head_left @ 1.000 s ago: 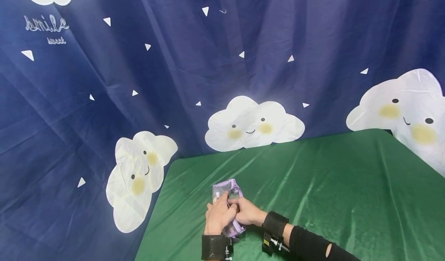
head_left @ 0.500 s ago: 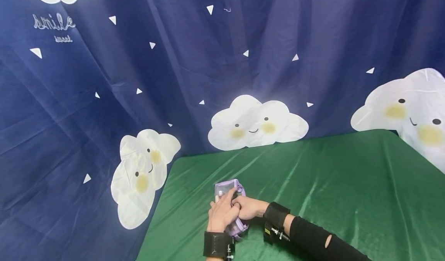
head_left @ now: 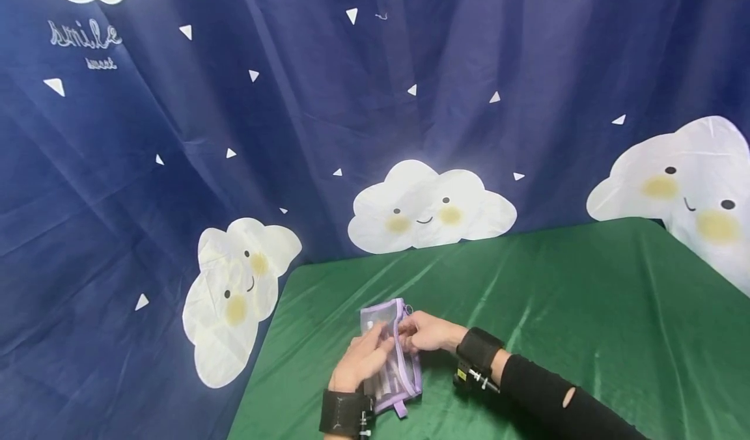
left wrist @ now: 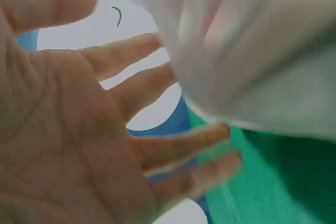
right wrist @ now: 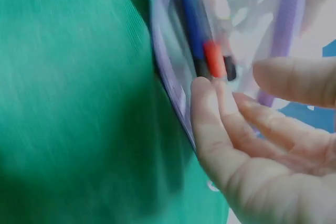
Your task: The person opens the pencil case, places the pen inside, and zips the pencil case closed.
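A see-through pencil case with purple trim (head_left: pixel 391 385) lies slanted on the green cloth, its zip side towards the right. My left hand (head_left: pixel 360 358) rests on its left side; in the left wrist view the fingers (left wrist: pixel 142 90) are straight and spread, tips against the pale pouch wall (left wrist: pixel 226 72). My right hand (head_left: pixel 430 332) reaches to the open zip side. In the right wrist view its fingertips (right wrist: pixel 202 90) are in the mouth, right at the ends of a blue pen (right wrist: pixel 193 24), a red-ended pen (right wrist: pixel 213 60) and a black-ended one (right wrist: pixel 230 68). The right thumb stands apart from the fingers.
Green cloth (head_left: pixel 527 297) covers the table around the pencil case. Behind it hangs a dark blue curtain (head_left: pixel 328 114) printed with smiling clouds (head_left: pixel 428 212) and small white triangles. A zip ring (head_left: pixel 409 309) shows at the case's top corner.
Both hands were close together over the pencil case; now they have drawn apart, left hand left and right hand right. The case shows more of its mesh and lower end.
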Demonstrator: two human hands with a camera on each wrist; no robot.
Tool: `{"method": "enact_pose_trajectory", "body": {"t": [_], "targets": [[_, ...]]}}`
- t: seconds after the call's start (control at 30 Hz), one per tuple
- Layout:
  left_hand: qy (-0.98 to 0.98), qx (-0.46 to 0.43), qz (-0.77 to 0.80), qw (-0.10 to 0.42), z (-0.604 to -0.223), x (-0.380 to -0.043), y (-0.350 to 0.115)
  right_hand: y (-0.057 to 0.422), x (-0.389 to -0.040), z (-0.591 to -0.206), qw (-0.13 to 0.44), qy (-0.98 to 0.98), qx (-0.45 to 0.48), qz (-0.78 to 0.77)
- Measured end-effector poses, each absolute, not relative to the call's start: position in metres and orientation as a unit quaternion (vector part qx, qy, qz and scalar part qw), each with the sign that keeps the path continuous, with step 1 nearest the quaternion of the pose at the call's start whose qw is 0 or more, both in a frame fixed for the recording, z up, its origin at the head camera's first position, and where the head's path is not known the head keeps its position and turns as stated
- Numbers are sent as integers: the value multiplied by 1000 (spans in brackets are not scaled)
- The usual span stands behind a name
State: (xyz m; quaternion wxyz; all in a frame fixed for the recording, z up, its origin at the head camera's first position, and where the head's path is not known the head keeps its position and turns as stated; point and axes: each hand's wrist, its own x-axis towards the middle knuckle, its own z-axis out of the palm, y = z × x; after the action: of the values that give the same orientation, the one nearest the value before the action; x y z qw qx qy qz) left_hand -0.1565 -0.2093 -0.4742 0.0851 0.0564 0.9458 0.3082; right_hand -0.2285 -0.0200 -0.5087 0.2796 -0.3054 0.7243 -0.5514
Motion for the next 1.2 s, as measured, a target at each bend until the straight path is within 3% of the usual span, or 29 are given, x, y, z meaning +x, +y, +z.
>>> {"method": "enact_pose_trajectory", "body": {"t": [0.23, 0.43, 0.63, 0.87, 1.2], "targets": [[969, 89, 229, 22, -476, -177, -216, -8, -243, -496, 258, 755, -244, -551], [969, 112, 218, 42, -476, -194, -215, -1, -256, -492, 178, 822, -214, -498], [970, 97, 197, 108, -482, -207, -209, 6, -268, -495, 98, 882, -219, -405], [968, 88, 171, 163, -485, -219, -200, 3, -276, -497, 104, 896, -258, -346], [970, 90, 132, 182, -481, -230, -191, -10, -284, -498, 114, 910, -307, -255]]}}
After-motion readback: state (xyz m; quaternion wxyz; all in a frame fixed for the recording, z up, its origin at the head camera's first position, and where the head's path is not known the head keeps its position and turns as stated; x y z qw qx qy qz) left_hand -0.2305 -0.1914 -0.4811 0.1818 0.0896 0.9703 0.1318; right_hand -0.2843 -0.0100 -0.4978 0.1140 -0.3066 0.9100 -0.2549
